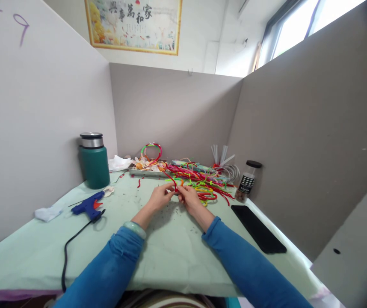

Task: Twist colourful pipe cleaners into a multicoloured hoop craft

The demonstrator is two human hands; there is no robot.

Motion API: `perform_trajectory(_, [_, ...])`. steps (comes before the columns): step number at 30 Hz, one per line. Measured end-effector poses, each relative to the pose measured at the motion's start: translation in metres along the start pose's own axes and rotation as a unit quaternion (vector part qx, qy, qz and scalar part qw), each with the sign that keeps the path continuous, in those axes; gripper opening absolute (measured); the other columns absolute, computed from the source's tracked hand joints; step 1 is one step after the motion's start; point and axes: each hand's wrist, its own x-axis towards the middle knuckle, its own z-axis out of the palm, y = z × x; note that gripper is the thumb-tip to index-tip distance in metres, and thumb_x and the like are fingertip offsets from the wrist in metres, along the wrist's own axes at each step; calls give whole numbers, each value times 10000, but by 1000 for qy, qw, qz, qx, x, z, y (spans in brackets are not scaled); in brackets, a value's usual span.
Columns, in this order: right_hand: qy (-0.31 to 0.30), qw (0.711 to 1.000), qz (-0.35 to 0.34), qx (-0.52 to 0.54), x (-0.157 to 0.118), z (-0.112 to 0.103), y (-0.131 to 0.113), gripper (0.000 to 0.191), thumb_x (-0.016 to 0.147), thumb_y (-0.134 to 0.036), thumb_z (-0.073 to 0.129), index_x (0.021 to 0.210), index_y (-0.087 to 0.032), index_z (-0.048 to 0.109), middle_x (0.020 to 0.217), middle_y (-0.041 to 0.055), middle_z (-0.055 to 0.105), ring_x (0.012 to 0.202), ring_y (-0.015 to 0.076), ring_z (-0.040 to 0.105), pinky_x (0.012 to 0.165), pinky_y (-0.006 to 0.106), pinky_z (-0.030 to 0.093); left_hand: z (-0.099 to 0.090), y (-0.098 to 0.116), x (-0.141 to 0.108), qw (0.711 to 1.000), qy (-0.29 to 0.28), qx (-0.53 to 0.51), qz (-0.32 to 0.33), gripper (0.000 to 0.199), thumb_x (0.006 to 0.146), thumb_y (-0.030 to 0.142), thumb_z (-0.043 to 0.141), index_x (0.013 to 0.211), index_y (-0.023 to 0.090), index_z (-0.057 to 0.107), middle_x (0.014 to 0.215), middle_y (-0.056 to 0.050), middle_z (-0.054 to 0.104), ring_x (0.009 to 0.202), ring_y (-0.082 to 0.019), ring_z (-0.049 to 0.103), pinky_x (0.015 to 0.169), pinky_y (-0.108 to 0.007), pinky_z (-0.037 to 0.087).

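Observation:
Over the middle of the table, my left hand and my right hand meet at the fingertips. Both are closed on a dark red pipe cleaner, whose free end sticks up and to the left. A short piece with green and orange parts shows just behind the fingers; whether it is joined to the red one I cannot tell. Right behind my hands lies a pile of coloured pipe cleaners, mostly red, green and yellow. A small red piece rests on the cloth to the left.
A metal tray holds small orange and pale pieces and a coloured ring. At left are a green bottle and a blue glue gun with its cord. A black-lidded jar and a flat black object lie right. Partitions surround the table.

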Motion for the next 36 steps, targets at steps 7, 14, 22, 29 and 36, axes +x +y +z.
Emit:
perform_trajectory(7, [2,1000,7,12,0,0,0,355,622,-457,723,697,-162,541,496,-51,527,374,47,417,347,170,279,-1,4,0,999,13,-28,-13,237,713,265,583,892,129,657,797,-46,679,545,-94,527,537,-212,417])
perform_trajectory(14, [-3,1000,11,-1,-4,2,-3,347,652,-471,699,698,-165,543,511,-39,543,384,50,429,351,165,289,-1,6,-1,999,31,5,-9,207,715,287,608,828,127,674,702,-22,652,504,-79,471,515,-204,374])
perform_trajectory(22, [-2,999,35,18,-3,2,-3,347,657,-464,703,709,-162,540,621,1,623,405,51,458,351,169,290,-5,12,-5,999,51,6,-8,196,740,260,583,805,126,709,610,-17,634,505,-97,483,502,-206,357])
perform_trajectory(29, [-5,999,16,-52,-8,4,-9,413,722,-566,603,675,-159,549,591,19,621,367,55,436,334,180,268,-7,8,-4,993,70,86,33,205,775,162,549,860,167,736,724,-25,709,655,-123,597,637,-206,424])
perform_trajectory(36, [-57,986,-28,-155,-14,10,-11,370,734,-518,590,663,-156,575,587,14,619,386,66,460,363,186,307,-5,4,-3,981,60,174,62,241,784,137,517,832,196,746,817,-33,725,737,-138,630,697,-220,433])
